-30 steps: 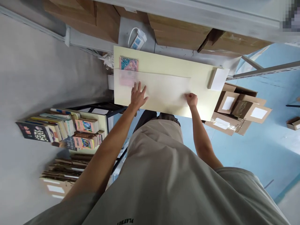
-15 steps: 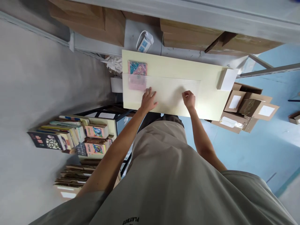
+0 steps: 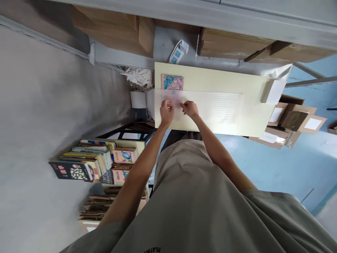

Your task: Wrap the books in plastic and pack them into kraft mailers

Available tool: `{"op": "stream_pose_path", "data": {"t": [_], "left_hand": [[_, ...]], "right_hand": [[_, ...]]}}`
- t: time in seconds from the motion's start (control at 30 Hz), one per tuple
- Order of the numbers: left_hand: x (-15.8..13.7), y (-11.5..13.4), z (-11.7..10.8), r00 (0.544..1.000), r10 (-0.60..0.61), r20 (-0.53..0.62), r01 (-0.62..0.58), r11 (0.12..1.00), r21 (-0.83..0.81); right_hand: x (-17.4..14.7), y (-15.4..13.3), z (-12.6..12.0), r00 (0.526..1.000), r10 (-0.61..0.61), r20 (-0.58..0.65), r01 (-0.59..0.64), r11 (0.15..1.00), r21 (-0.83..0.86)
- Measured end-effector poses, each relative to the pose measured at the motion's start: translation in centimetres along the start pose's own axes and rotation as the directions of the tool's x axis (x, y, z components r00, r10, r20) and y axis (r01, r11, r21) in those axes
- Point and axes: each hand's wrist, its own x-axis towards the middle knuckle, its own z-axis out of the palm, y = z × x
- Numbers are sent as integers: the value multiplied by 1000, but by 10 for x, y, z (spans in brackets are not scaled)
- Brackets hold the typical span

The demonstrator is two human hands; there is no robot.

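Observation:
A translucent plastic sheet [image 3: 225, 107], textured in fine rows like bubble wrap, lies across a pale yellow board [image 3: 252, 121]. Its left part covers the lower half of a book [image 3: 172, 82] with a pink and teal picture cover; the upper half is uncovered. Over the sheet, at the book's lower left, is my left hand [image 3: 166, 114], its fingers curled together. Just to its right, my right hand [image 3: 190, 109] has its thumb and fingers pinched near the book's lower right. What either pinch holds is too small to make out.
At the board's right end stands a white box [image 3: 273, 91]. A power strip [image 3: 178, 52] sits behind the board, near cardboard boxes [image 3: 231, 44]. Stacked books [image 3: 86, 160] are at lower left, open cartons [image 3: 292, 117] at right, and a white roll [image 3: 138, 99] beside the left edge.
My right hand has moved left along the sheet to beside my left hand. My left hand's spread fingers have curled in. The camera view has shifted.

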Motion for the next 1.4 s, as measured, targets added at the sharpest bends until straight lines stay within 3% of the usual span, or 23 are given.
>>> {"op": "stream_pose_path", "data": {"t": [0.17, 0.33, 0.47, 0.6, 0.67, 0.8, 0.87, 0.93, 1.0, 1.1, 1.17, 1.3, 1.4], "left_hand": [[67, -10, -34, 994, 58, -97, -43, 988, 148], [120, 7, -22, 990, 58, -129, -29, 975, 221], [140, 21, -14, 1000, 13, -25, -7, 979, 203], [161, 22, -20, 989, -135, 67, 114, 962, 250], [167, 26, -23, 992, -100, 81, 78, 968, 237], [152, 63, -33, 985, 169, 45, -175, 971, 163], [128, 95, -39, 951, 307, 49, -310, 934, 177], [97, 129, -44, 881, 471, 53, -472, 860, 197], [67, 160, -44, 859, 510, 44, -510, 844, 169], [31, 188, -25, 877, 480, 30, -481, 873, 82], [17, 190, 3, 900, 433, 60, -434, 901, 9], [2, 158, 82, 963, 237, 129, -228, 970, -82], [-5, 118, 139, 976, 79, 204, -41, 982, -186]], "right_hand": [[9, -5, 18, 988, 157, 10, -156, 987, -31], [3, 3, 22, 985, 170, -14, -170, 984, -47], [0, 12, 23, 990, 140, -21, -141, 986, -86], [1, 21, 22, 996, 86, -2, -86, 994, -71], [3, 25, 20, 998, 55, 17, -54, 998, -39], [6, 30, 19, 998, 37, 60, -38, 999, 18], [8, 32, 19, 996, 26, 84, -30, 998, 54], [7, 37, 14, 995, -11, 103, -1, 993, 114], [5, 49, 2, 996, -46, 80, 30, 981, 189], [-4, 83, -35, 999, -23, -27, 30, 954, 299], [-13, 115, -69, 996, 33, -88, 3, 926, 378], [-32, 180, -140, 979, 118, -165, -13, 850, 527], [-40, 215, -174, 972, 133, -192, 1, 821, 571]]}}
